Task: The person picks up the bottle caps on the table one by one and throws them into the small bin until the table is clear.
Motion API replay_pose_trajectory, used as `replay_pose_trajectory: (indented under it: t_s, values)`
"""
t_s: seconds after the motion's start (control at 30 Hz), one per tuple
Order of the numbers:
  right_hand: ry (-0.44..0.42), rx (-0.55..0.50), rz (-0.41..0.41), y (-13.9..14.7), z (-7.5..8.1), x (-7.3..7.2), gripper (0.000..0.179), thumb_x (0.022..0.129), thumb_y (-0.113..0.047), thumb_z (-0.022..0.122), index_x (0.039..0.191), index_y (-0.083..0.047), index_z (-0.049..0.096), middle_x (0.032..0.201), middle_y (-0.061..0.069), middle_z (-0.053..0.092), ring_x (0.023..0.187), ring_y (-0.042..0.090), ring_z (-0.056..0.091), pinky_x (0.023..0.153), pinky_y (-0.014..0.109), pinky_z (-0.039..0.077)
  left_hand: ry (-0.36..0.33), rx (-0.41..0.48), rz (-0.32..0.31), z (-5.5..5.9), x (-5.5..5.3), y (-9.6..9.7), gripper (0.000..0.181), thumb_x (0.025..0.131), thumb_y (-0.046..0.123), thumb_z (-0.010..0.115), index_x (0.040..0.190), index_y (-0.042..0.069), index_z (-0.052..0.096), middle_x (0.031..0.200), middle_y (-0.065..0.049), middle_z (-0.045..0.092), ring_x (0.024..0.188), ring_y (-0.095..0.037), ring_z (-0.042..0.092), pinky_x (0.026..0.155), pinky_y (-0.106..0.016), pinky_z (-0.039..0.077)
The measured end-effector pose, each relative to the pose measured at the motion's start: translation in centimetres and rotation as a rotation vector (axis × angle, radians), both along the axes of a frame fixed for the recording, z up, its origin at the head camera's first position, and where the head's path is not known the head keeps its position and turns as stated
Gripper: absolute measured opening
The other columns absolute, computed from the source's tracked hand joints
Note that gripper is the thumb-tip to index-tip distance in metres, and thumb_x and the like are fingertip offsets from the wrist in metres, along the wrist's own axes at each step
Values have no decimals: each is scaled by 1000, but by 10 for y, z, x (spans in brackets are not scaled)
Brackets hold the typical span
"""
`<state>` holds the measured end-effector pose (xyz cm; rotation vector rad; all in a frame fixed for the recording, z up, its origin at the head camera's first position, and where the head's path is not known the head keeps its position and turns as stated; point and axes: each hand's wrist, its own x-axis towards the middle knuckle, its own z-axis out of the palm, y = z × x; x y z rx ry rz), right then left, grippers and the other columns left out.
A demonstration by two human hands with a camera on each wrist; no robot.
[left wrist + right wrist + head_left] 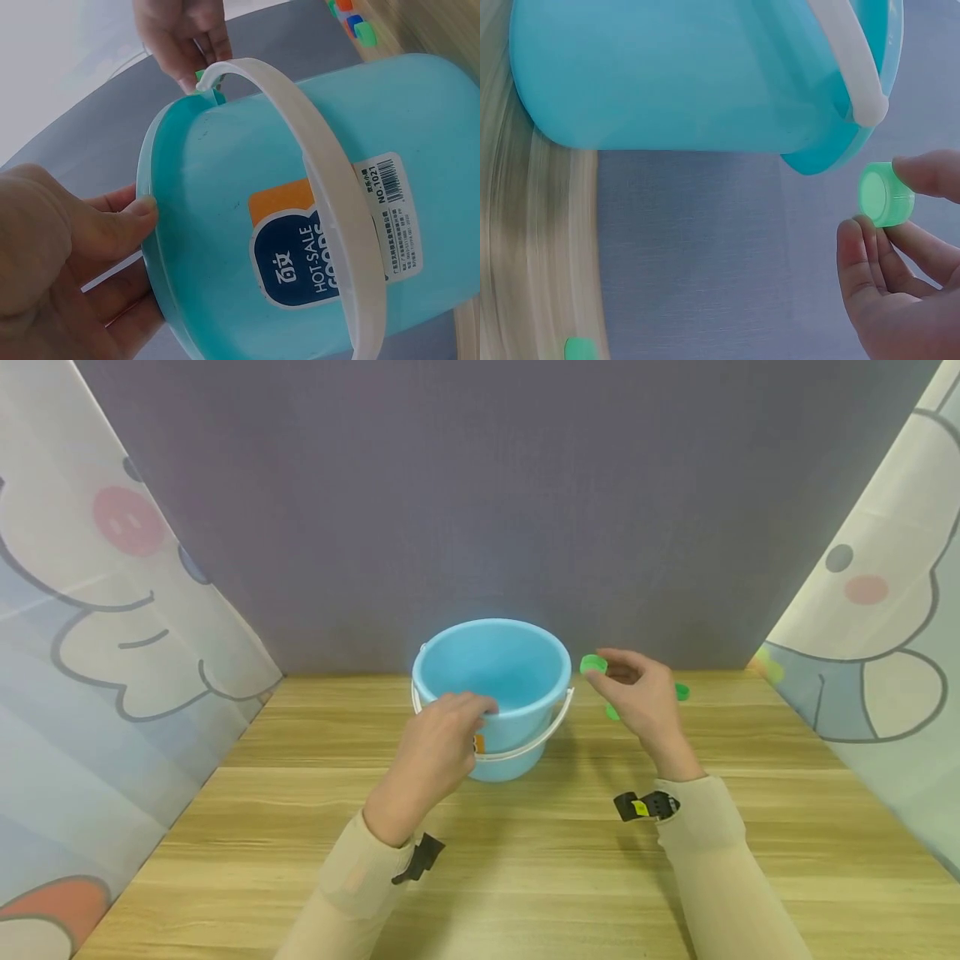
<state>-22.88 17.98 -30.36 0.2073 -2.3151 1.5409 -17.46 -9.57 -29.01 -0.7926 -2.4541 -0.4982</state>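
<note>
Plainly, the head view shows one blue bucket [525, 727] on a wood-grain tabletop [300, 827] between two printed curtains [67, 560]; two loose caps [682, 692] lie right of it. Left wrist: the left hand [49, 255] clamps its grip on the smooth rim [145, 176]. Right wrist: the right hand [915, 315], grip pinched together, holds one round green cap [886, 195] just beside the bucket.

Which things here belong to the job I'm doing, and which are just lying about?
In use:
Blue bucket, its rim gripped by the left hand
Green cap, pinched by the right hand

Lying about:
Loose caps on the table, untouched, though perhaps related
</note>
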Motion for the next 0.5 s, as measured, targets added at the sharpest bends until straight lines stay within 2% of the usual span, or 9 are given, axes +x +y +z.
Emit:
replay_pose_trajectory:
  t_s: [0.5]
  values:
    - [84,-20,25,-8,6,5,47,92,-24,75,132,-1,65,119,14,65,99,16,63,84,22,52,2,-3,5,1,1,1,43,74,-18,73,107,10,72,98,-3,73,89,-24,67,68,-36,56]
